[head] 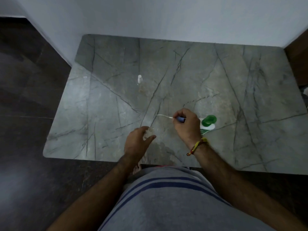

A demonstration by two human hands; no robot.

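Note:
My right hand point(186, 125) grips a thin tool with a blue handle point(180, 119); its white curved tip point(164, 116) points left over the grey marble table point(233, 84). My left hand point(137, 141) curls around a small clear glass vessel point(149, 132) standing on the table near the front edge. Just behind my right hand stands a white bottle with an open green flip cap point(209, 121). A small clear bottle with a white cap point(140, 80) stands farther back, near the table's middle.
A white wall point(166, 17) backs the table. Dark tiled floor point(25, 114) lies to the left and in front. A brown wooden piece point(298, 60) sits at the right edge. My striped grey shirt point(166, 200) fills the bottom of the view.

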